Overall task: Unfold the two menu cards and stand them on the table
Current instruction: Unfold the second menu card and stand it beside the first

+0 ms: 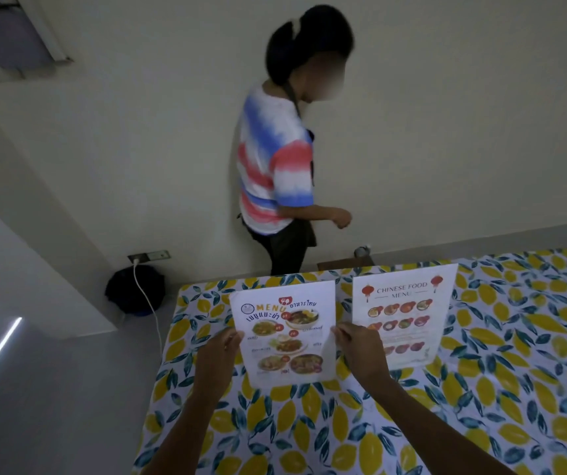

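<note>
A: From the head view, what are the hands doing?

B: The left hand [218, 351] is pinching the left edge of the Thai menu card [283, 332], fingers closed on the paper. The right hand [360, 347] is gripping the right edge of the same card in the same way, so the card is sitting upright between them.

A: Where is it standing?

B: Its bottom edge is resting on the tabletop [480, 389], which is wearing a lemon-print cloth.

A: And the other card?

B: The Chinese food menu card [403, 313] is standing just beyond and to the right of the right hand, upright, with neither hand touching it. That hand is covering its lower left corner from view.

A: Anything farther off?

B: Past both hands, another person [275, 159] in a red, white and blue shirt is standing by the wall, and a black bag [134, 289] is lying on the floor beyond the left hand, with a white cable [148, 303] running across it.
</note>
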Motion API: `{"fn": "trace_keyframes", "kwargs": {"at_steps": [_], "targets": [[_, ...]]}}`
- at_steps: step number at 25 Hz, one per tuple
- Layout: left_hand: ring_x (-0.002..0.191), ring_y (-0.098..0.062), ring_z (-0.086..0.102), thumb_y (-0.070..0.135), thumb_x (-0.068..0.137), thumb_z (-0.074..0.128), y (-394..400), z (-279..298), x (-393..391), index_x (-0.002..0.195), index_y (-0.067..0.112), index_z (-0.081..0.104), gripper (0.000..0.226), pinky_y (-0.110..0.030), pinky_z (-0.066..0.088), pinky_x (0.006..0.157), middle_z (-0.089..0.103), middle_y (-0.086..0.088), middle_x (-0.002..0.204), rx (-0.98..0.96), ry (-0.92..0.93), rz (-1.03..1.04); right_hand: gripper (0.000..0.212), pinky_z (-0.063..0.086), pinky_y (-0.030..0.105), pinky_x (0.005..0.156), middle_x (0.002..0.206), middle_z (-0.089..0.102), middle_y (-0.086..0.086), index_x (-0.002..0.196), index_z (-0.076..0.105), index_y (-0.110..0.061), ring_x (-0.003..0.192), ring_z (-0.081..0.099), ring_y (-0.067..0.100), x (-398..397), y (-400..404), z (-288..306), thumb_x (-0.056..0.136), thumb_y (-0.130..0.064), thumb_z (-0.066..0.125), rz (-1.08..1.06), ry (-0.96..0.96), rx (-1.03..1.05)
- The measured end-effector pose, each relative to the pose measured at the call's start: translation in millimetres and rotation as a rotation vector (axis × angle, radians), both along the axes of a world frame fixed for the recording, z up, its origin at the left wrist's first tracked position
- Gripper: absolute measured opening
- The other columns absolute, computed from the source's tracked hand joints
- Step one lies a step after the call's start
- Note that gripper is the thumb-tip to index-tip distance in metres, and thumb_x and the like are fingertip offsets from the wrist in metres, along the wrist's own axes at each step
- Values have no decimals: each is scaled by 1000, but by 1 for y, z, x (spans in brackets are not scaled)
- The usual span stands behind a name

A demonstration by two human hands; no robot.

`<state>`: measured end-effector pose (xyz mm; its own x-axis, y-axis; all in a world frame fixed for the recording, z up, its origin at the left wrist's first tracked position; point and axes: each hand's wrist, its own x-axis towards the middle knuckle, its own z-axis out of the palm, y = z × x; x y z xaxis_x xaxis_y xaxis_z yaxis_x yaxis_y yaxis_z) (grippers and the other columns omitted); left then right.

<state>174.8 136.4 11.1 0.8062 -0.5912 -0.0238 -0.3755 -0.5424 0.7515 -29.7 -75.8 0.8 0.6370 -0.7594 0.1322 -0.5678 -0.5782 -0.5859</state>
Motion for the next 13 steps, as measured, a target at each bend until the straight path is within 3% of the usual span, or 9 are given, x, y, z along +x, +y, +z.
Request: {"fn": "trace_keyframes", "kwargs": {"at_steps": [4, 8, 13], "targets": [[78, -27, 70, 57, 91, 48, -2, -3, 5, 83, 19, 63, 42, -53, 58, 73, 71, -8, 82, -29, 33, 10, 28, 23, 13, 43, 60, 67, 8, 72, 65, -13, 46, 42, 8, 5, -3, -2, 95, -26, 57, 5, 7, -18], [77, -27, 71, 59, 89, 45, -6, 3, 2, 83, 18, 64, 45, -52, 58, 68, 72, -8, 81, -7, 17, 22, 29, 21, 11, 44, 60, 66, 8, 71, 64, -12, 46, 39, 6, 8, -6, -3, 95, -26, 57, 7, 9, -14], [76, -15, 72, 55, 90, 46, -7, 6, 1, 86, 23, 67, 38, -46, 58, 68, 74, 4, 81, 24, 28, 35, 28, 20, 10, 45, 59, 64, 3, 72, 62, -14, 43, 34, -1, 9, -6, -5, 96, -28, 56, -6, 19, -19]]}}
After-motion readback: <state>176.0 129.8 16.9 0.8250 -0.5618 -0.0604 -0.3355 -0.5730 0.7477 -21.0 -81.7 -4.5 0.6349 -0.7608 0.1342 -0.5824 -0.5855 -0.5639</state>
